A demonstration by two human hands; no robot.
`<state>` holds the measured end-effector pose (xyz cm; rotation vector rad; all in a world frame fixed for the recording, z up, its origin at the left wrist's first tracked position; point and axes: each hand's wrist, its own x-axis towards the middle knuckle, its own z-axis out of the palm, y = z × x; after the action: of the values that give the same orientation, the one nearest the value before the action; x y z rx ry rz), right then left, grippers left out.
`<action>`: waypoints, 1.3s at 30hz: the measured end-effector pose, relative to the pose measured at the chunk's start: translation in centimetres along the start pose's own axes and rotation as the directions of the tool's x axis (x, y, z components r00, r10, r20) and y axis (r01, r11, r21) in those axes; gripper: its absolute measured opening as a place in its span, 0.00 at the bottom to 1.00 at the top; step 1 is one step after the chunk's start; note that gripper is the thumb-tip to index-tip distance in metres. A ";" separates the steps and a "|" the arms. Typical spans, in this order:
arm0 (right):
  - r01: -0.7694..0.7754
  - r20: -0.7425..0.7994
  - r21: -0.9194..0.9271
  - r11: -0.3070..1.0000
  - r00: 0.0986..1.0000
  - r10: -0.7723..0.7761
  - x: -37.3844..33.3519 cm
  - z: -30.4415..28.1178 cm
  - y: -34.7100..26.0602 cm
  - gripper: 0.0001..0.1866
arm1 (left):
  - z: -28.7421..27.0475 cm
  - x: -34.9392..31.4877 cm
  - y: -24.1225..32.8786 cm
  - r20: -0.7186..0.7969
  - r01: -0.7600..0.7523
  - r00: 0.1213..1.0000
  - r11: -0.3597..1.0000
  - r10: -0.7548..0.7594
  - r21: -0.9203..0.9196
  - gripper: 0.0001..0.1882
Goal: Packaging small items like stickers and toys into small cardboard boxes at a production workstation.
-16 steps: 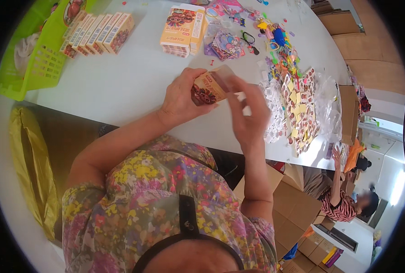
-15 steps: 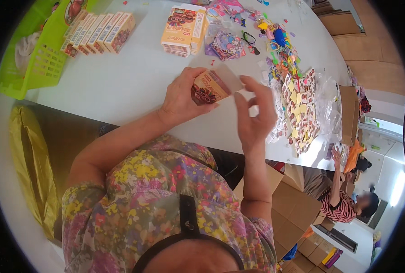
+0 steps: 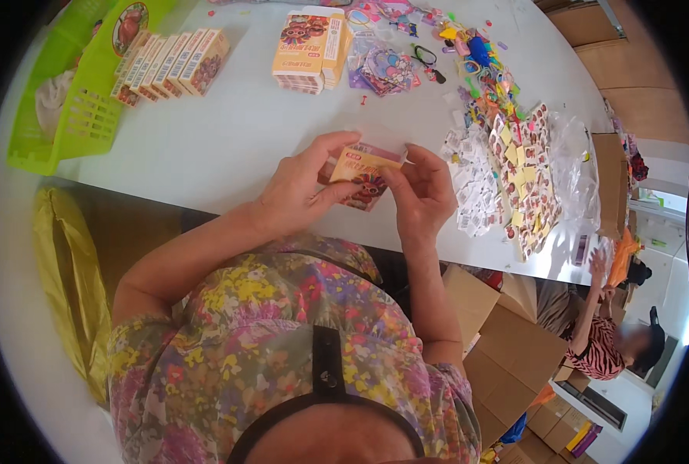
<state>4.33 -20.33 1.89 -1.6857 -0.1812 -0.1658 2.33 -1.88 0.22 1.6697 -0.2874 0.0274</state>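
Both my hands hold one small printed box (image 3: 360, 176), orange and white with a cartoon figure on its front, just above the near part of the table. My left hand (image 3: 306, 179) grips its left side, thumb across the front and fingers behind. At the right edge my right hand (image 3: 423, 193) pinches the box, thumb on its front near the top corner. Beyond them stands a stack of flat orange boxes (image 3: 302, 50). To its right lies a pile of colourful printed cards (image 3: 387, 71).
At the far left a row of filled boxes (image 3: 176, 63) stands beside a green basket (image 3: 89, 116). Small plastic trinkets (image 3: 480, 58), white labels (image 3: 472, 174) and sticker sheets (image 3: 528, 182) cover the table's right side. Cardboard boxes (image 3: 507, 363) and another person (image 3: 600, 348) are at lower right.
My right hand has closed onto the box's right edge from a looser hold at its open top. The box now faces me more squarely, its upper flap no longer sticking up.
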 end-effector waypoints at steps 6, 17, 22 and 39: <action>-0.106 0.177 0.114 0.988 0.980 0.085 -2.0 -0.2 1.6 0.09 | -1.0 -2.3 -1.3 0.164 0.113 0.981 0.991 -0.100 -0.072 0.28; -0.260 0.213 -0.007 0.966 0.943 0.256 -1.8 -0.5 1.1 0.06 | -0.8 -2.4 -1.6 0.012 -0.084 0.996 0.993 0.083 0.087 0.09; -0.223 0.431 0.023 0.974 0.882 0.192 0.1 -1.6 1.1 0.04 | -1.7 -1.5 -1.2 0.039 0.101 0.994 0.991 -0.098 -0.083 0.04; 0.110 0.457 -0.254 0.961 0.889 0.019 -3.6 -1.5 0.3 0.10 | -2.3 -3.4 -0.6 0.215 0.204 0.960 0.973 -0.177 -0.110 0.10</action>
<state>0.87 -21.93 1.04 -1.9793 -0.5748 0.1860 -0.53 0.97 -0.69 1.5639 -0.2750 -0.3042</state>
